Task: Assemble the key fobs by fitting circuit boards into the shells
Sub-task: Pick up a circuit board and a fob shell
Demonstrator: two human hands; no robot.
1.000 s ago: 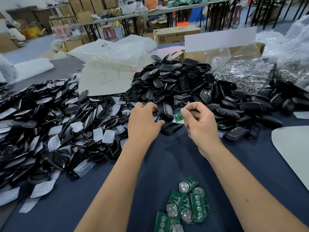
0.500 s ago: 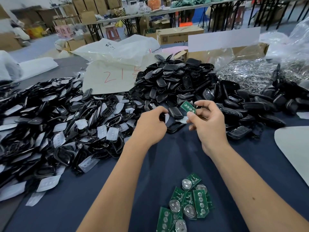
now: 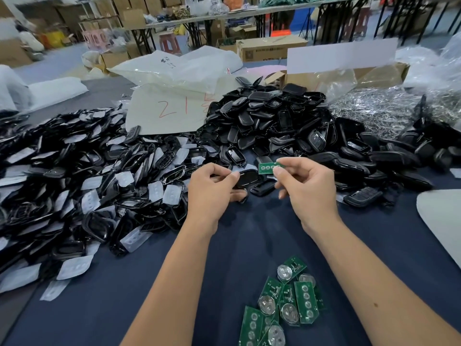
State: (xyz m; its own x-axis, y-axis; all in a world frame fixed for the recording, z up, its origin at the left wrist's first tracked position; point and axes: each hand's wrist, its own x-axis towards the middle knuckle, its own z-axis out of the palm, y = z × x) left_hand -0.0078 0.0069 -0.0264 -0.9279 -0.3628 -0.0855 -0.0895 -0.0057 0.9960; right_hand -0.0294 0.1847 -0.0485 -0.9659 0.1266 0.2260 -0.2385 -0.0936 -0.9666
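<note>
On the far left a wide heap of glossy black plastic shell frames with pale grey button pads (image 3: 82, 186) spreads across the worktop covered in dark blue cloth (image 3: 129, 303); behind it lies a white sheet marked with red figures (image 3: 169, 113); near the middle, the left hand (image 3: 212, 188) pinches an oval glossy black shell half (image 3: 247, 177) between thumb and curled fingers (image 3: 230, 179), holding it just above the cloth; just beside it on the right, the right hand (image 3: 306, 186) pinches a small green rectangular circuit board (image 3: 268, 168) by one end, fingers curled, the board apart from the shell; beyond both rises a mound of black key fob shells (image 3: 274, 116); near the front edge lies a loose cluster of green circuit boards with round silver cells (image 3: 287, 303); far right sits a clear bag of silvery metal parts (image 3: 374, 113).
</note>
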